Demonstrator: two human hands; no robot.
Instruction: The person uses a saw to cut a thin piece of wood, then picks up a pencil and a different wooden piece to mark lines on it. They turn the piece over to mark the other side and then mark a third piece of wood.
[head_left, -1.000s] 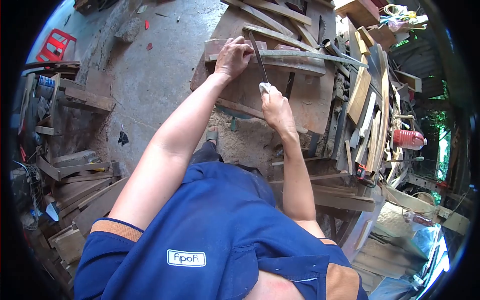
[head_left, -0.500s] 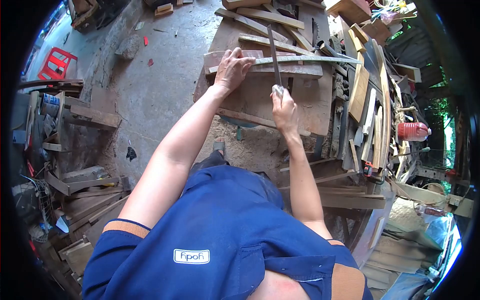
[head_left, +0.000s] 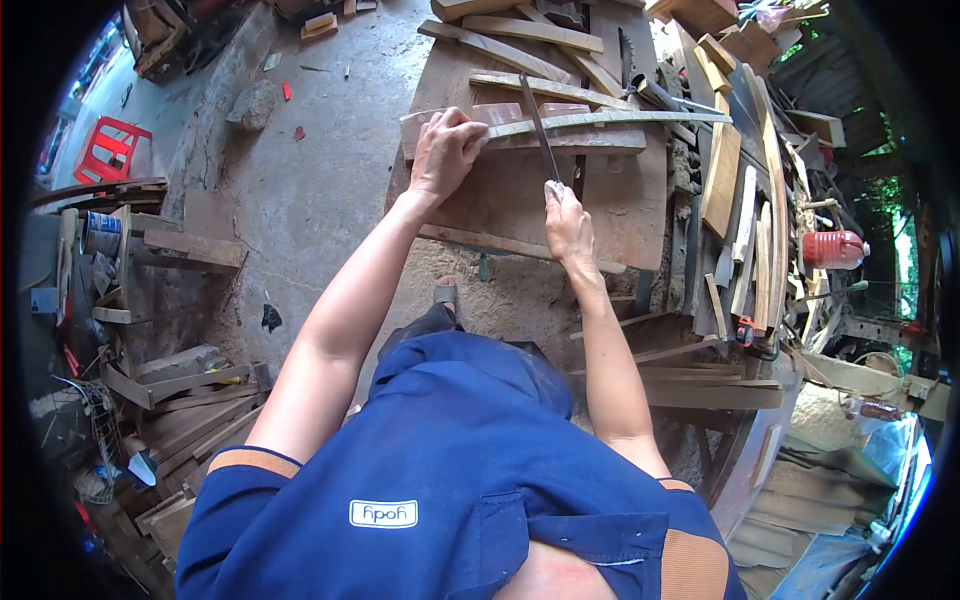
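Note:
A thin, slightly curved wooden strip (head_left: 600, 118) lies across a thicker board (head_left: 610, 140) on the wooden workbench (head_left: 620, 215). My left hand (head_left: 446, 150) is closed around the left end of the strip, fingers curled over it. My right hand (head_left: 570, 228) grips the pale handle of a long, narrow, dark metal tool (head_left: 538, 125), perhaps a file or a blade. The tool points away from me and crosses the strip to the right of my left hand. Whether its edge or its flat face meets the wood is too small to tell.
Several wood offcuts (head_left: 510, 50) lie at the bench's far side. Long planks (head_left: 722, 180) and a red plastic bottle (head_left: 832, 250) are on the right. Scrap timber (head_left: 200, 410) is piled at left, below a red stool (head_left: 113, 150). My foot (head_left: 445, 291) stands near the bench.
The metal tool has shifted slightly toward me, and its tip leans further left. My left hand stays on the strip's end. The whole view has tilted a little.

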